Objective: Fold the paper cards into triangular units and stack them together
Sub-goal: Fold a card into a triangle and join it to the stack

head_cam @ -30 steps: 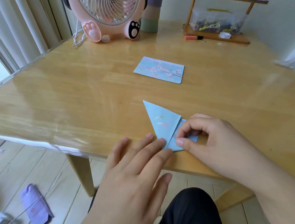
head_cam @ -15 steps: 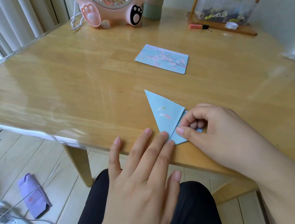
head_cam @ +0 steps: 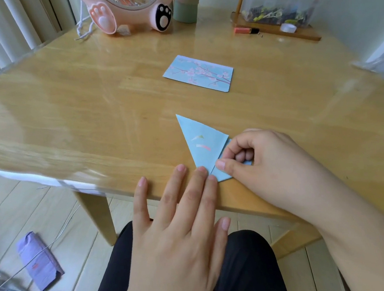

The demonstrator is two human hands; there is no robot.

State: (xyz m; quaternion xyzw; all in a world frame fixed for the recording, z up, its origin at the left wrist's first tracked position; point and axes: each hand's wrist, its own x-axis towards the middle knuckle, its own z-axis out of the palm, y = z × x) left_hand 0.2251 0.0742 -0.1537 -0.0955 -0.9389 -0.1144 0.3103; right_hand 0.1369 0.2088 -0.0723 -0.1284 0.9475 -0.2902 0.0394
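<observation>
While our left hand (head_cam: 170,234) lies flat with its straight fingers (head_cam: 201,179) pressing the near corner of the half-folded light-blue paper card (head_cam: 201,148), we curl our right hand (head_cam: 261,162) over the card's right flap, thumb and forefinger pinching it. The card sits at the near edge of the glossy wooden surface (head_cam: 92,112). Beyond the card lies a flat blue rectangular card printed with pink blossoms (head_cam: 200,73). Farther beyond stand a pink paw-footed fan (head_cam: 130,10) and a wooden rack (head_cam: 280,27).

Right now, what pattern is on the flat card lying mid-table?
Pink blossom branches on light blue, on the flat rectangular card; head view.
</observation>
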